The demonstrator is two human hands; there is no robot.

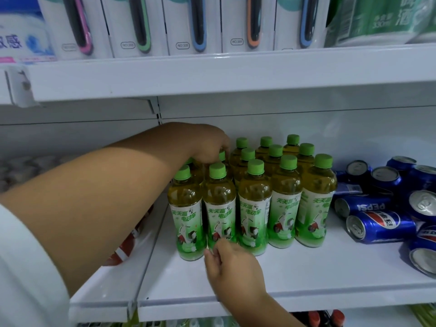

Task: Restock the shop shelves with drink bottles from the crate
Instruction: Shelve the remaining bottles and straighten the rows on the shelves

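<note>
Head view: two hands square up green tea bottles (253, 197) on a white shop shelf (306, 274).

Over a dozen green-capped bottles stand upright in tight rows mid-shelf, so much of the restocking looks done; the crate is out of view, and how many remain cannot be told. The left hand (207, 145) reaches over the rows, fingers curled round the cap of a rear bottle (221, 155) at the block's left side. The right hand (230, 263) touches the base of a front-row bottle (220, 208), fingers loosely bent. Blue Pepsi cans (379, 226) lie heaped toward the shelf's right end, limiting room for further rows.
</note>
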